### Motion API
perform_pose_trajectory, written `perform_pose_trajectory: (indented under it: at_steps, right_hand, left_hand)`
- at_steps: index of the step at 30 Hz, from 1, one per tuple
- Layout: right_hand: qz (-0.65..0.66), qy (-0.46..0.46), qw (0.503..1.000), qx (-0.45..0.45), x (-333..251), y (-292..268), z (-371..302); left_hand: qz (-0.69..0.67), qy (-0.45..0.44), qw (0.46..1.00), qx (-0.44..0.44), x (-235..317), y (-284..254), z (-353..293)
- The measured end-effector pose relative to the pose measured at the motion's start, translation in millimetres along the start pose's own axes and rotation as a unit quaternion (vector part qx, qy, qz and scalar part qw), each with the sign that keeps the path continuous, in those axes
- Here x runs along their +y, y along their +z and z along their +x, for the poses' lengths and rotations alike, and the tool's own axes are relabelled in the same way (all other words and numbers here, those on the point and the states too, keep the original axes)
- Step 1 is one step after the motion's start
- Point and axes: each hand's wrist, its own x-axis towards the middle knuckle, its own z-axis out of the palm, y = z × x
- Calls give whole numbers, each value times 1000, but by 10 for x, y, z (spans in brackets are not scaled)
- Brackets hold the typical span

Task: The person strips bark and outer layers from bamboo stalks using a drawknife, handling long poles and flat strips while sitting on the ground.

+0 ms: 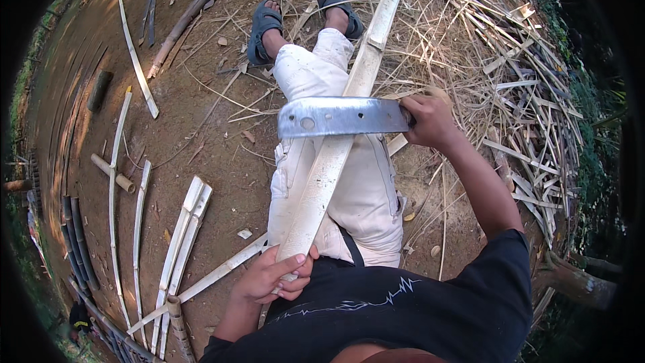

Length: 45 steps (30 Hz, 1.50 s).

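A long, pale split bamboo slat runs from my waist up between my legs and past my feet. My left hand is closed round its near end, close to my belly. My right hand grips the handle of a machete, most of that handle being hidden by my fingers. The broad grey steel blade has several holes along it and lies crosswise over the slat at about knee height. I cannot tell whether blade and slat touch. Beyond the blade, a raised node or notch shows on the slat.
Split bamboo pieces lie on the dirt to my left, near a short bamboo tube and dark poles. A large heap of thin bamboo strips spreads at right. Shavings surround my sandals. A log sits at lower right.
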Motion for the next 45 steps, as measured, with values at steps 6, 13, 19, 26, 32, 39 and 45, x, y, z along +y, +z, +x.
perform_pose_trajectory:
  at_steps: [6,13,19,26,32,39,45]
  right_hand:
    - [-54,319,946,-33,1013,157,-33]
    - [12,-48,998,26,-92,141,-152]
    - [-38,364,931,-18,802,132,-21]
    - [80,708,676,189,1375,1036,-1089]
    - [89,810,579,-24,2,1466,-2361]
    - [-33,729,666,154,-440,1932,-2216]
    - [765,434,401,257,-573,634,105]
  left_hand:
    - [-35,-52,998,-16,-126,-8,-121]
    - [-36,-19,999,-16,-44,-126,5]
    - [18,-33,999,-8,-77,-84,-24]
    - [110,3,991,80,-147,-132,-97]
    - [167,3,980,106,39,-120,17]
    - [299,22,938,177,-62,195,53]
    - [724,158,587,325,-245,106,-59]
